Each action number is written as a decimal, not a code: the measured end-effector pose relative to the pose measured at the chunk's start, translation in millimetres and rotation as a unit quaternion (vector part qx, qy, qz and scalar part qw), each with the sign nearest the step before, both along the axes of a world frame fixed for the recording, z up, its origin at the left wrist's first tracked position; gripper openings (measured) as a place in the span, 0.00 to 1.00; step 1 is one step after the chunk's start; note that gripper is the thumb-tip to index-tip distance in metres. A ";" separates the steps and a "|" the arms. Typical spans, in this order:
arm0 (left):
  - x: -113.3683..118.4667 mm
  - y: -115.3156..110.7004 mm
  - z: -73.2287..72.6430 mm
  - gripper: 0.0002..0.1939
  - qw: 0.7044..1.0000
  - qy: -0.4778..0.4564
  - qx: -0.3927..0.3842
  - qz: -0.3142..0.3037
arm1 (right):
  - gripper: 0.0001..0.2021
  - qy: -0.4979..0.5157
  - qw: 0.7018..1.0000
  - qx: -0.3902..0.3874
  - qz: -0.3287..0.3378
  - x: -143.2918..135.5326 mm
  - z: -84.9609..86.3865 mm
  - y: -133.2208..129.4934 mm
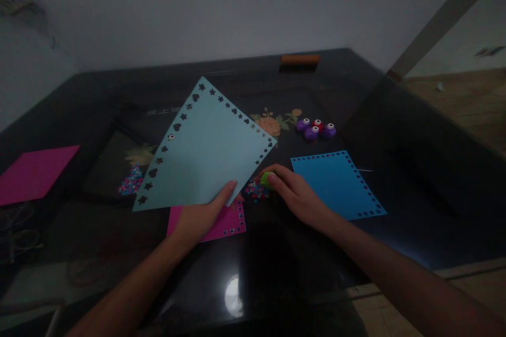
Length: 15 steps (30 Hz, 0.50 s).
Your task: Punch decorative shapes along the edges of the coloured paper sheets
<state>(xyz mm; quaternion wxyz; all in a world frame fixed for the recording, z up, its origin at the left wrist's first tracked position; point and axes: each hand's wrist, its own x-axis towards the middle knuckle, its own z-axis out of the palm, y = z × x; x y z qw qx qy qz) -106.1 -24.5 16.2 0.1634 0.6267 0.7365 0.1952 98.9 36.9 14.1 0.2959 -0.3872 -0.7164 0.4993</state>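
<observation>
My left hand (205, 216) pinches a pale blue sheet of paper (201, 152) near its lower corner, thumb on top, and holds it tilted. Small stars, flowers and hearts are cut along two of the sheet's edges. A green craft punch (265, 180) is in my closed right hand (294, 192), just off the sheet's lower right edge. Beneath the punch lies a small heap of coloured paper bits (255, 190). Partly hidden under my left hand is a pink sheet (225, 221) with punched edges.
To the right lies a blue punched sheet (336, 184), with several purple and red punches (312, 129) behind it. Another confetti pile (130, 181) and a plain pink sheet (37, 174) are at left. A brown roll (300, 60) rests near the table's (253, 284) back edge.
</observation>
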 end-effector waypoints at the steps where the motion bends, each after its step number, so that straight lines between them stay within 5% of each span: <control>1: 1.2 0.6 1.6 0.22 1.000 -0.011 0.002 0.025 | 0.15 -0.015 1.000 0.012 0.006 0.1 -0.4 -0.1; 15: 6.5 2.6 9.0 0.17 0.994 -0.096 0.013 0.056 | 0.14 -0.102 0.987 0.100 0.067 1.1 9.9 1.2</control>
